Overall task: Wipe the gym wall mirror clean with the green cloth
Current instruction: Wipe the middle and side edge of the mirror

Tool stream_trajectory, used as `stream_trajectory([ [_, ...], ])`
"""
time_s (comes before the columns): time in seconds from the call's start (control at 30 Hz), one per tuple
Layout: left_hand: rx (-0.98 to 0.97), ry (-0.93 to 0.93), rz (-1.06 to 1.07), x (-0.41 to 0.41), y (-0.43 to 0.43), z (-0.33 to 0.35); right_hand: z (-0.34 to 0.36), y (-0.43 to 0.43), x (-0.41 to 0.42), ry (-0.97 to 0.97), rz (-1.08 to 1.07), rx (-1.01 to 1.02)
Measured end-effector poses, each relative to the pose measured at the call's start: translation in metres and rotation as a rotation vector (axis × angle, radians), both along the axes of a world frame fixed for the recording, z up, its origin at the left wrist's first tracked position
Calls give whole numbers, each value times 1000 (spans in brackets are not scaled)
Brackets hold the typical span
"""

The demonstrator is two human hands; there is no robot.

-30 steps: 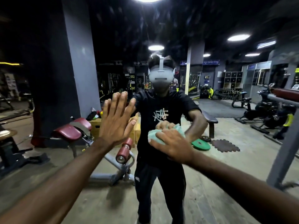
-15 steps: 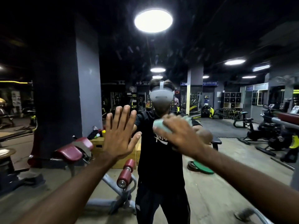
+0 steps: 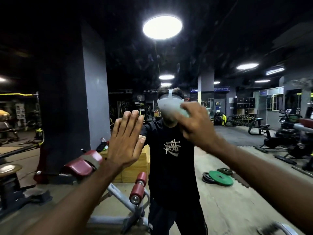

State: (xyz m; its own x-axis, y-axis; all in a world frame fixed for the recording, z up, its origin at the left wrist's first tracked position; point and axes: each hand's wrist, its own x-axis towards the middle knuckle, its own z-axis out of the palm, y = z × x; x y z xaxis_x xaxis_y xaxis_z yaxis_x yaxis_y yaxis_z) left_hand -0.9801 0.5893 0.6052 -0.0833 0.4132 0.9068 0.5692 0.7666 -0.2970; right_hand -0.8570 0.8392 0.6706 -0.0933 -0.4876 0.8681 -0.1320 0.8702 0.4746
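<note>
2 bare forearms reach up from the near edge toward the glass in front of you. Your left hand [image 3: 126, 141] lies flat on the mirror [image 3: 50, 39], fingers straight and close together, thumb out to the right, grasping nothing. Your right hand [image 3: 196, 126] is higher and to the right, slightly blurred, with its fingers curled over the green cloth [image 3: 183, 112] and pressing it to the glass. Only a pale green edge of the cloth shows at the left of your knuckles, level with the reflected headset [image 3: 169, 106].

Beyond your hands the mirror shows your own reflection in a black T-shirt [image 3: 171, 158] with a pale print on the chest. Left of it stands a bench with a dark red pad [image 3: 81, 164] and 2 red rollers [image 3: 138, 189], and behind that a wooden box [image 3: 135, 168]. To the right, a green weight plate [image 3: 220, 178] lies on the floor beside darker plates. Farther off, a grey pillar [image 3: 94, 99] rises at the left, exercise machines line the far right, and a round ceiling light [image 3: 162, 27] glows overhead.
</note>
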Motion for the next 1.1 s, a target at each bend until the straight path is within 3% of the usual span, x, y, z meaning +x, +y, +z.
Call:
stream_trajectory([
  [0.07, 37, 2, 11, -1, 2, -1, -17, -17, -9, 37, 24, -163],
  [0.1, 55, -4, 9, -1, 2, -2, -39, -25, -11, 7, 26, -147],
  [0.2, 82, -41, 11, -2, -9, -1, -80, -28, -10, -174, 23, 147],
  [0.3, 107, -63, 30, -4, -23, -10, -38, -20, -8, -171, -29, 252],
  [0.4, 74, -71, 27, -7, -33, -21, -7, -32, -12, 25, -31, -94],
  [0.47, 31, -69, 26, -13, -40, -27, -39, -53, -20, 25, 7, -250],
  [0.57, -21, -53, 23, -18, -49, -36, -116, -69, -24, -176, 25, 33],
  [0.67, -47, -60, 8, -19, -53, -51, -103, -59, -19, -294, -18, 275],
  [0.73, -47, -74, 19, -18, -53, -61, -59, -61, -20, -157, -45, 169],
  [0.8, -39, -94, 12, -17, -52, -71, -28, -67, -19, -6, -45, -134],
  [0.87, -21, -111, 11, -15, -51, -78, -51, -81, -23, -4, -13, -249],
  [1.0, 8, -166, -29, -12, -49, -101, -171, -83, -18, -299, -10, 63],
  [1.1, 33, -184, -30, -10, -46, -114, -149, -67, -14, -354, -56, 257],
])
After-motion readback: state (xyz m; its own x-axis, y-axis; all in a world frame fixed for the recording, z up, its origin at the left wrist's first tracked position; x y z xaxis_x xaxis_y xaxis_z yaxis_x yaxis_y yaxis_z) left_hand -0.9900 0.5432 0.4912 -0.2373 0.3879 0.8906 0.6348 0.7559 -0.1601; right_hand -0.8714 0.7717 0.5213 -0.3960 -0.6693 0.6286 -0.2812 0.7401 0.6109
